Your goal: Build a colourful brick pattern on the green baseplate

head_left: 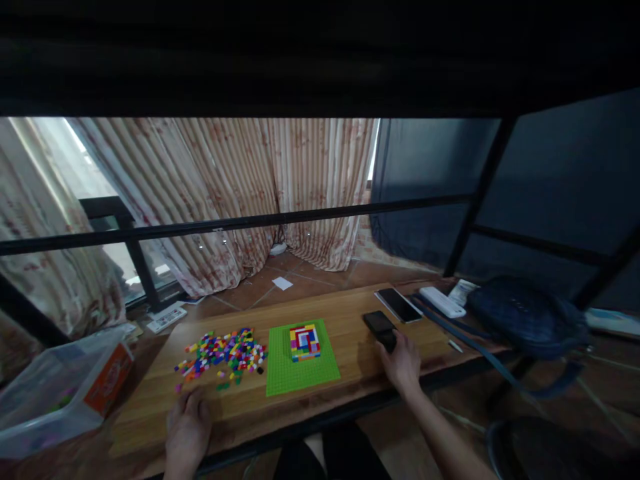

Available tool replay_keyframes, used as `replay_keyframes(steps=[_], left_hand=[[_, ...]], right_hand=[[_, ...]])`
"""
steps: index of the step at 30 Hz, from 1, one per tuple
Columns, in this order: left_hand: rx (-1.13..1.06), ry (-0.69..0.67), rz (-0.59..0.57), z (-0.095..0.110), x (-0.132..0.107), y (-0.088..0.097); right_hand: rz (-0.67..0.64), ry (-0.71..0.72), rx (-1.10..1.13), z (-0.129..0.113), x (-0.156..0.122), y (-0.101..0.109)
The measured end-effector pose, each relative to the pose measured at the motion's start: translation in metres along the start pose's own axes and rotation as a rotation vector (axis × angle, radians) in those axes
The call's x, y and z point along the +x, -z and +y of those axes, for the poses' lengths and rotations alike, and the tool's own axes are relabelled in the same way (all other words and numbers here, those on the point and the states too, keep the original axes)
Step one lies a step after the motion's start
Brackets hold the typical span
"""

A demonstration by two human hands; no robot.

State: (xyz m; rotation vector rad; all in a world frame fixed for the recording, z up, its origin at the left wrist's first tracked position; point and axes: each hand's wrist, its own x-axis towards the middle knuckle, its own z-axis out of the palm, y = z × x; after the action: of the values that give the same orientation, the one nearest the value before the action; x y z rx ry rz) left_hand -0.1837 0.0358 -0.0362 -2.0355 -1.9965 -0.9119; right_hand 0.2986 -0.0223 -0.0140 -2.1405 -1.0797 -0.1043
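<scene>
My left hand (189, 421) rests on the wooden table (350, 320) near its front edge, fingers curled loosely, just below a pile of small coloured bricks (223, 353). My right hand (401, 361) reaches to a dark phone (380, 325) lying on the table, its fingers on the phone's near end. Between the hands lies a green baseplate (300, 373) with a small square block of stacked coloured bricks (305, 342) on it.
A second phone (399, 305), a white remote-like object (442, 301) and a dark bag (525, 320) lie at the table's right end. A clear plastic bin (45, 393) with an orange box (107, 379) stands to the left. Curtains hang behind a black rail.
</scene>
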Motion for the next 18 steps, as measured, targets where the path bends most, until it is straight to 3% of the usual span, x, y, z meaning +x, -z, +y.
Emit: replay_keyframes(steps=[3,7,10,18], left_hand=[[0.051,-0.004,-0.045,0.003,-0.002,0.003],[0.146,-0.055,-0.123,0.010,-0.004,0.011],[0.205,-0.114,-0.173,0.014,-0.005,0.015],[0.288,-0.017,-0.151,0.024,-0.005,0.013]], right_hand=[[-0.145,-0.158,-0.203,0.005,0.028,0.012],[-0.328,-0.199,-0.276,0.004,0.051,0.012],[-0.376,-0.181,-0.283,0.007,0.059,0.008],[-0.416,-0.139,-0.228,0.017,0.070,0.002]])
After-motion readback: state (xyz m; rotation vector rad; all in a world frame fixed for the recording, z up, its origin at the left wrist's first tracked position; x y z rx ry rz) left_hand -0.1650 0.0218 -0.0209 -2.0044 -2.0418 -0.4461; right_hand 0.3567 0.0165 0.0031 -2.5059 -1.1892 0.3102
